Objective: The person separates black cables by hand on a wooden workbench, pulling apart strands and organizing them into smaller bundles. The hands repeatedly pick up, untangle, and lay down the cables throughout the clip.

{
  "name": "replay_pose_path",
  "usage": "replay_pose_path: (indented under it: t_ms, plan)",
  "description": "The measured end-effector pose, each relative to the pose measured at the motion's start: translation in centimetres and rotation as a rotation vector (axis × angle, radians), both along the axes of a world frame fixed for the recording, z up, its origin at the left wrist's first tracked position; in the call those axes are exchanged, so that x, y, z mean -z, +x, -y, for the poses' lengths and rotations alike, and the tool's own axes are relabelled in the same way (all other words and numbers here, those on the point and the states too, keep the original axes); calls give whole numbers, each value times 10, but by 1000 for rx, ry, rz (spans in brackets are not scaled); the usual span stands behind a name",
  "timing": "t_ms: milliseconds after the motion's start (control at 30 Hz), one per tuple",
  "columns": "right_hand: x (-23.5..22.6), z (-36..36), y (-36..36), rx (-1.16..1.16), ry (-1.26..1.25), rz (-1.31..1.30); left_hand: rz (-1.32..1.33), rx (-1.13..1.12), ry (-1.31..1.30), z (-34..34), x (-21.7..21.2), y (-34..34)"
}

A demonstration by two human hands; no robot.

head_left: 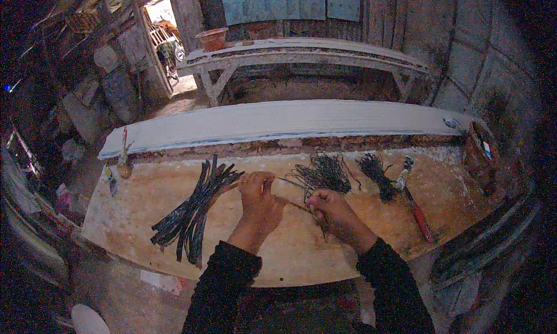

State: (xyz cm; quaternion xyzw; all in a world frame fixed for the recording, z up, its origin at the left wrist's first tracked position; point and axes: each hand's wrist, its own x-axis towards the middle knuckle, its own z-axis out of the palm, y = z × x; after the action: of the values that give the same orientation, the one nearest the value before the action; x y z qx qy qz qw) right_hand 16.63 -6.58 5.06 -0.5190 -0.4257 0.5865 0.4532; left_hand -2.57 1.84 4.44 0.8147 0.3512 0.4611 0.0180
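Both of my hands are over the pale wooden board (pixel 139 197). My left hand (pixel 258 197) is closed on a thin dark strand (pixel 297 205) that runs across to my right hand (pixel 336 212). The fingers of my right hand are pinched on the same strand, and a loose end hangs below them. Left of my left hand lies a bundle of flat black strips (pixel 188 215). Just beyond my right hand is a tangled heap of thin dark strings (pixel 325 172). A smaller dark bundle of strings (pixel 378 174) lies to its right.
A red-handled tool (pixel 419 215) with a whitish head lies at the right. A rusty container (pixel 480 148) stands at the board's far right corner. Behind the board runs a long white surface (pixel 278 120). Farther back is a bench (pixel 313 54) with a reddish pot (pixel 213 40).
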Motion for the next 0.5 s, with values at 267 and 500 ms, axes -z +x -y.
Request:
replay_pose_path:
  t_ms: [267,500]
  plan:
    - [-7,-1,17,218,-13,-298,341,69,-85,-12,16,-3]
    - [40,-29,65,259,331,-564,313,198,-342,-19,21,-2]
